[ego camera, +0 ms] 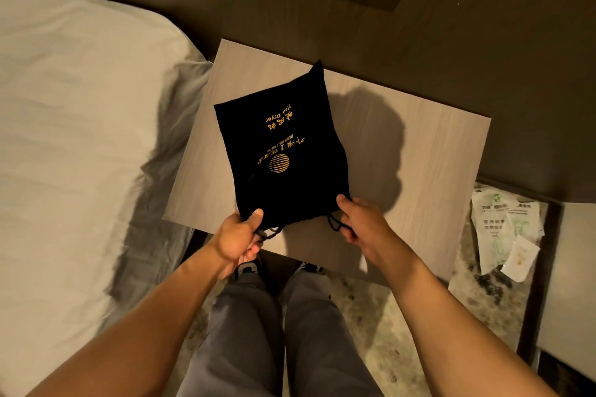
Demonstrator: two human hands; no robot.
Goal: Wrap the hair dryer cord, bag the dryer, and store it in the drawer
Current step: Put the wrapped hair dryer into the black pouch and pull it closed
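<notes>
1. Both hands are on the black fabric drawstring bag with gold "Hair Dryer" lettering (283,151), which lies across the middle of the pale wood-grain bedside surface (419,145), its mouth at the near edge and its closed end pointing to the far edge.

2. The left hand (240,240) has its grip pinched shut on the bag's near left corner, thumb on top, with the drawstring trailing under it.

3. The right hand (362,222) pinches the near right corner the same way, a loop of black cord (337,226) hanging just beside its fingers.

4. The dryer itself is nowhere to be seen. The bag shows some bulk, so my read is that the dryer is already inside with its cord wrapped, though that can't be confirmed from here.

5. If so, wrapping and bagging are done, and the mouth looks gathered or about to be drawn closed.

6. What's left: the drawer. No open drawer shows in view, so storing is not yet done.

7. The white bed (80,106) sits along the surface's left edge; plastic packets (503,226) lie on the floor to the right.
</notes>
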